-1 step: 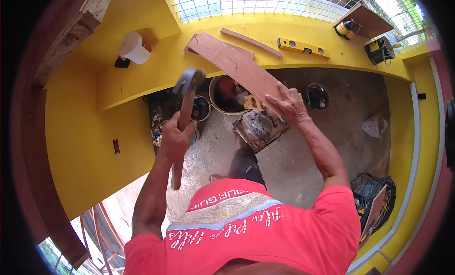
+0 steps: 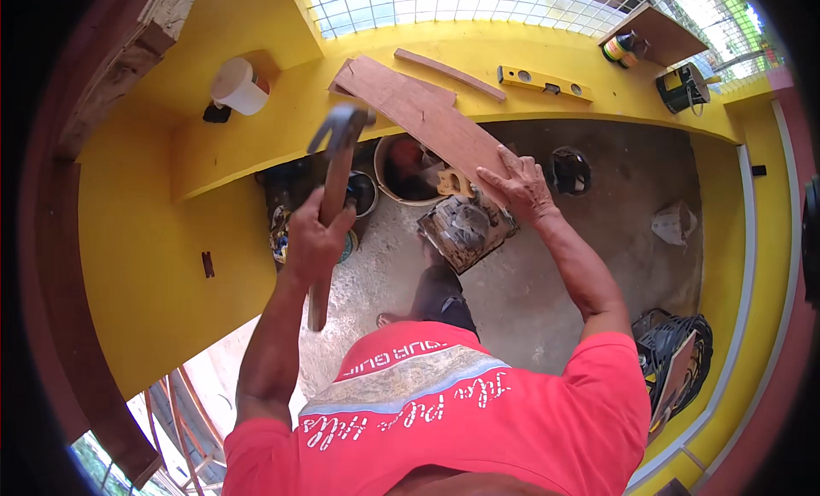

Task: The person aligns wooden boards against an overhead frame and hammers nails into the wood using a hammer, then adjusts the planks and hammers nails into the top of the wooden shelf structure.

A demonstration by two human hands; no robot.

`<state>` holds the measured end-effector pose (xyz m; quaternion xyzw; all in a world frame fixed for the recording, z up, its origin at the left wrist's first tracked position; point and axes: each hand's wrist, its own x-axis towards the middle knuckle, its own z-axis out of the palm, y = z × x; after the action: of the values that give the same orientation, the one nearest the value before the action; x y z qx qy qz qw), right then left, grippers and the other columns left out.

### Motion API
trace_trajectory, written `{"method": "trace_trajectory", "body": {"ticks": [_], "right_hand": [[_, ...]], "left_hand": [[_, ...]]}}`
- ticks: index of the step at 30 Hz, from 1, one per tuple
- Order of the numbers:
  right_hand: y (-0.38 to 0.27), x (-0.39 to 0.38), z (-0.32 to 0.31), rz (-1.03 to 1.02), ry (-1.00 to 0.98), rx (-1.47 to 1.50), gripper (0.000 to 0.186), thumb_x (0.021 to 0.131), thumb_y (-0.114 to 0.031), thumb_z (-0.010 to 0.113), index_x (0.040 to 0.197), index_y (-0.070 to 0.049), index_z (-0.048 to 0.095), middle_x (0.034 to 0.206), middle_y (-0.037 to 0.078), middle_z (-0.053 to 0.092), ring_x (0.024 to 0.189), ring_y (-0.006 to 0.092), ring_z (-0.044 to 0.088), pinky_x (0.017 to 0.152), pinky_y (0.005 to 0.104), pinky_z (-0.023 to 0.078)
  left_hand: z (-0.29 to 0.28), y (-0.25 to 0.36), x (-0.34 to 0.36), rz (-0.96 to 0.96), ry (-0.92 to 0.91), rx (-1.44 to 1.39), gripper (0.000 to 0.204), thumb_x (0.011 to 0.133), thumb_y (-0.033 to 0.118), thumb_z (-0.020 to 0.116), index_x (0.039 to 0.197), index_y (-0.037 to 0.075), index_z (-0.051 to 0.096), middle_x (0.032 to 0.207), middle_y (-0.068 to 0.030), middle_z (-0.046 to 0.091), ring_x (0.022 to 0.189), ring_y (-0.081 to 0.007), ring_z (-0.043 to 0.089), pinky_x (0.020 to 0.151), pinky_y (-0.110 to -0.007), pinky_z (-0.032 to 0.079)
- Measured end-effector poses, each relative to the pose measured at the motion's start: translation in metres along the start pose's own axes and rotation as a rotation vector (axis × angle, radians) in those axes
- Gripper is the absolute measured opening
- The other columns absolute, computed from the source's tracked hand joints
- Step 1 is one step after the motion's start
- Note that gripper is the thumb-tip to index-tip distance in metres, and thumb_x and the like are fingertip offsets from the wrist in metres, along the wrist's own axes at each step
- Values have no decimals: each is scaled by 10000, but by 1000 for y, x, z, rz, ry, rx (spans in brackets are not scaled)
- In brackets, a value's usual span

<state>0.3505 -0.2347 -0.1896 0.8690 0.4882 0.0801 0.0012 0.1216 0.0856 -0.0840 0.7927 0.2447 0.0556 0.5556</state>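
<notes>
My left hand (image 2: pixel 316 240) is closed round the wooden handle of a claw hammer (image 2: pixel 339 167), its metal head raised left of a reddish-brown wooden board (image 2: pixel 448 133). A thin nail (image 2: pixel 424 114) stands up from the board's face. My right hand (image 2: pixel 521 188) grips the board's near end, fingers over its top. The board's far part rests on the yellow ledge (image 2: pixel 367 39), over another flat wood piece (image 2: pixel 440 93), and its near end juts out past the ledge's edge.
On the ledge lie a narrow wood strip (image 2: pixel 448 73) and a yellow spirit level (image 2: pixel 547 83). A white bucket (image 2: pixel 239 86), bottles (image 2: pixel 619 47) and a dark can (image 2: pixel 682 88) stand there too. Below are a large bucket (image 2: pixel 382 176), a handsaw handle (image 2: pixel 454 182) and a dirty square container (image 2: pixel 461 261).
The hammer in my left hand has risen slightly, its head moving away from me. My right hand and the board keep their places.
</notes>
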Motion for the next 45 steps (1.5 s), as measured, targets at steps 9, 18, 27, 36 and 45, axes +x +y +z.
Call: {"method": "trace_trajectory", "body": {"ticks": [9,18,27,36,45], "right_hand": [[4,4,13,-49,98,17,435,858,-223,603,1247,-416,622,1392,122,507,1028,298,535,826,426,466],[15,-8,11,26,55,9,450,850,-185,596,1241,-404,635,1394,105,522,1032,291,526,888,429,435],[26,-8,23,7,42,118,438,801,-178,636,1216,-317,663,1342,103,568,1052,316,536,875,444,483],[37,6,-4,-73,147,37,414,799,-171,629,1194,-286,675,1313,9,608,1020,291,530,840,422,476],[55,-4,-3,-37,181,-25,375,799,-154,626,1168,-174,690,1316,6,614,1113,335,541,915,437,455]], "left_hand": [[56,10,105,250,-5,246,256,941,230,579,1043,6,510,768,-149,610,580,-249,611,504,-360,495],[44,83,89,269,-60,83,223,911,174,630,1028,22,517,750,-181,669,710,-299,687,673,-402,525],[65,-1,130,310,-234,540,243,909,224,606,979,12,510,715,-123,554,598,-230,575,545,-385,493],[58,34,142,374,77,-45,162,944,163,571,1035,55,491,653,-11,504,487,-83,513,418,-267,416],[44,75,124,76,-256,114,140,921,149,595,1002,47,543,634,-18,527,459,-103,520,395,-259,413]]}}
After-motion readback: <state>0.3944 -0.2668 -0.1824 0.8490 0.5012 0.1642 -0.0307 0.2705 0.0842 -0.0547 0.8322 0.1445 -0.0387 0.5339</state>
